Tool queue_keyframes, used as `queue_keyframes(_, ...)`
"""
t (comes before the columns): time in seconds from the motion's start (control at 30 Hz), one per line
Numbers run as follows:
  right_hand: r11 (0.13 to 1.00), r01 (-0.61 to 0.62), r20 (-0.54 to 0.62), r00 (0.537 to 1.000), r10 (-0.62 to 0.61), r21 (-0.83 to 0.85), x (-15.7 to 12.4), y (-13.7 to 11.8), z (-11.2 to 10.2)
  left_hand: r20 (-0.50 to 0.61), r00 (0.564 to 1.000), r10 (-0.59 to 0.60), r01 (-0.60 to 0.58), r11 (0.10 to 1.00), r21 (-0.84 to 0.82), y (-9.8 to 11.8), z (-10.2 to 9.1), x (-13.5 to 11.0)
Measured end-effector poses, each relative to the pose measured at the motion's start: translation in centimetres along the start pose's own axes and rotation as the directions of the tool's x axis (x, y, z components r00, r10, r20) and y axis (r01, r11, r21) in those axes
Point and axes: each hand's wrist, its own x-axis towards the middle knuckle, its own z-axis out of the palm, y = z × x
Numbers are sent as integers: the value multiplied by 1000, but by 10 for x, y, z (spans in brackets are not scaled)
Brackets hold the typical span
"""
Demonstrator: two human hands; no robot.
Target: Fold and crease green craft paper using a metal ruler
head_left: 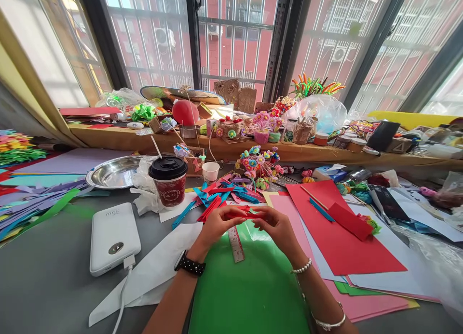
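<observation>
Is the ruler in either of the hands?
No, the ruler lies on the green surface, while the left hand and right hand hold red paper.

A grey tabletop carries a smooth green mat. Clocked from that mat, a white power bank lies between nine and ten, just beside a folded white sheet; a shiny metal dish sits at ten, paper strips near twelve, stacked coloured sheets towards three. Beyond these, blurred clear plastic seems to rest there too.
</observation>
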Motion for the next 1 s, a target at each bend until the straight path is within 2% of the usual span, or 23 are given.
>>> queue_keyframes(0.1, 998, -13, -27, 1000, 14, 60, 1, 0, 1, -30, 999, 45, -43, 998, 46, -1, 2, 0)
queue_keyframes(0.33, 999, 35, -82, 996, -36, -6, 2, -2, -1, -110, 985, 134, -127, 990, 64, -2, 4, 0)
queue_keyframes(0.63, 990, -52, -68, 996, 61, 127, 0, -2, 3, -171, 983, 71, -90, 991, -103, -6, 13, -3)
queue_keyframes(0.73, 987, -55, -73, 995, 66, 148, 0, -3, 4, -160, 986, 49, -75, 984, -161, -9, 13, -2)
queue_keyframes(1.0, 984, -25, -113, 993, 46, 178, 0, -1, 4, -143, 990, 7, -31, 986, -163, -9, 12, -1)
